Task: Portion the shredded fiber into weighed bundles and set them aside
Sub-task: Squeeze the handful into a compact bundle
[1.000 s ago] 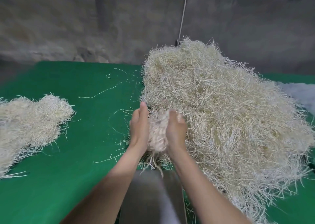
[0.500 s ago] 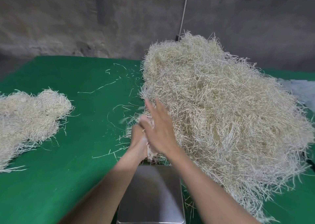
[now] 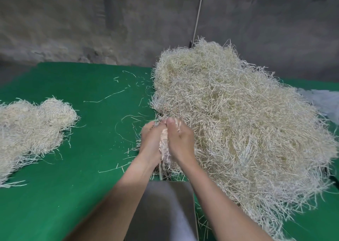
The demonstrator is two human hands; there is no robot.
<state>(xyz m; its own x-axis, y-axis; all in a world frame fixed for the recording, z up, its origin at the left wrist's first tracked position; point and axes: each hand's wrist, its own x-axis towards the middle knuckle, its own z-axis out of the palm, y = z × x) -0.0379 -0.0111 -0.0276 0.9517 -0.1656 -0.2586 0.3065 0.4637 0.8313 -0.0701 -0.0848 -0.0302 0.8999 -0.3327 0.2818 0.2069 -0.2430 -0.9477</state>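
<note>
Head view. Steel scale pan (image 3: pixel 165 204) sits nearer than the fingers (image 3: pixel 171 123). Left hand (image 3: pixel 150 141) and right hand (image 3: pixel 180 140) curl round one fiber tuft (image 3: pixel 165 149), not yet weighed. Left of fingers: set-aside bundles (image 3: pixel 31 129). Beyond and right: large pile (image 3: pixel 238 121) on tabletop (image 3: pixel 91 167). Judged: mostly undone.

Single head-worn wide-angle view, looking forward and down from close above the green surface (image 3: pixel 77 195), facing the grey wall (image 3: pixel 55 24) beyond.

Both forearms outstretched, left hand (image 3: pixel 150 143) and right hand (image 3: pixel 181 140) side by side, fingers (image 3: pixel 171 124) curled round a fiber tuft (image 3: pixel 165 153).
</note>
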